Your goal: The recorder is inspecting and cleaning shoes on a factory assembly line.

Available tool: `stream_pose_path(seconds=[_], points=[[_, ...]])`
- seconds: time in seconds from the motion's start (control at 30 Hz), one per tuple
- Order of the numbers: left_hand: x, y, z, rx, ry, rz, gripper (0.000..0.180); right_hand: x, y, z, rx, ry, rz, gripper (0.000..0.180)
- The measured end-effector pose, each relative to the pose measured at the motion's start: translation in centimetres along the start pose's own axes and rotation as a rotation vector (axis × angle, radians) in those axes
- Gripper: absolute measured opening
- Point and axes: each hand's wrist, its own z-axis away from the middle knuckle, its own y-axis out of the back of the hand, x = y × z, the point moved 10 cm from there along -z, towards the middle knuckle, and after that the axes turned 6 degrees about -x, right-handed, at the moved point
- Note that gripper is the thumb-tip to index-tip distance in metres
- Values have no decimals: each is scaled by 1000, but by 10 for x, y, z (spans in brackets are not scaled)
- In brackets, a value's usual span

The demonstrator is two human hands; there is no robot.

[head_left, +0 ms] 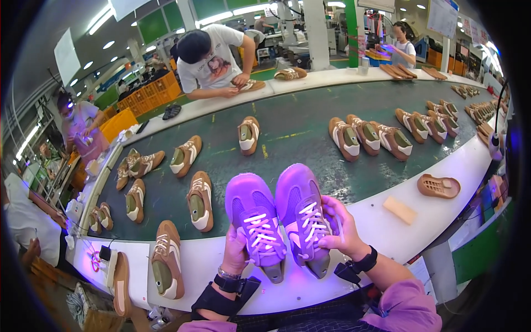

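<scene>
Side by side in front of me are two laced shoes, tinted violet by a light, toes pointing away. My left hand (236,247) grips the left shoe (254,213) by its outer side. Around the outer side of the right shoe (301,207) my right hand (343,229) is closed, its thumb near the white laces. A dark green shoe last (274,272) shows in the heel opening of the left shoe. To the left, a brown shoe (166,252) with a last inside stands on the white ledge, beside a loose brown sole (121,282).
A green conveyor belt (287,157) carries several brown shoes (248,135). On the white ledge (381,243) at right lie a tan block (400,210) and a brown sole (438,187). Across the belt, a person (215,61) handles a shoe; other people stand at left and far right.
</scene>
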Motion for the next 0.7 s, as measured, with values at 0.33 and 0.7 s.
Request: stream_pose_path(seconds=[0.33,0.7], points=[[-53,73,36,130,303,423,34,5,-35,-15,-267,-224,-94,95],[-50,53,31,-62,366,588,24,19,-36,-17,-262,-320,-347,92]])
